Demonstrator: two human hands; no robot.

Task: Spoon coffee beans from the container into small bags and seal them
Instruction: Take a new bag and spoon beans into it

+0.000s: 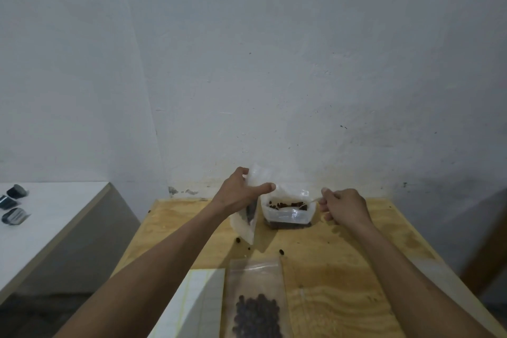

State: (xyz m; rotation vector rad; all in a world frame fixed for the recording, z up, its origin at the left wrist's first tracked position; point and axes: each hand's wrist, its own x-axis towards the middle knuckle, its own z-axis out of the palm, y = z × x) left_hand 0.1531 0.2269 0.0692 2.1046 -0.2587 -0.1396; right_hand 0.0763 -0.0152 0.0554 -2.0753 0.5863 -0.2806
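**Two hands at a container of coffee beans on a wooden table**

A plywood table (343, 282) stands against a pale wall. Near its front edge lies a flat clear bag (255, 299) with dark beans inside, beside a stack of white sheets (197, 304). A few loose beans (281, 251) lie scattered between this bag and the container. To the far left, a white surface (55, 217) carries several small dark objects (13, 204).

The left hand (238, 193) grips the top of a small clear bag (247, 222), holding it upright just left of the container (285, 210), which holds coffee beans. The right hand (343, 207) is clenched, pinching a thin spoon handle (315, 199) that reaches into the container.
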